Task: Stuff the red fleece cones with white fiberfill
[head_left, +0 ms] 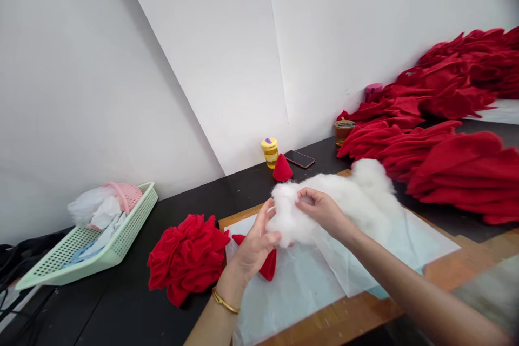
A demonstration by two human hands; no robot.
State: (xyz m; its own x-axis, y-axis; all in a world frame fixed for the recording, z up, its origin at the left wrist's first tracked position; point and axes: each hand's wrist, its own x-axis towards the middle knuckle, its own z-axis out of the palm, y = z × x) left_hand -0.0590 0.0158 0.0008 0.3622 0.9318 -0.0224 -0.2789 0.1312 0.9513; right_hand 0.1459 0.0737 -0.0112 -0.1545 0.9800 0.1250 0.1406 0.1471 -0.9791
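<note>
A heap of white stuffing fibre (348, 200) lies on a pale sheet (308, 286) over a wooden board (344, 319). My right hand (322, 211) pinches a tuft at the heap's near left end. My left hand (255, 246), with a gold bangle at the wrist, grips a small red felt piece (268, 266) and touches the same tuft with its fingertips. A bunch of red felt pieces (186, 257) lies just left of my left hand on the black table (121, 303).
A green mesh basket (121, 240) with plastic bags and a pink item sits at the left. A stuffed red cone (283, 168), a yellow jar (270, 151), a phone (299, 159) and a brown cup (344, 131) stand by the wall. Large piles of red felt (446, 135) fill the right.
</note>
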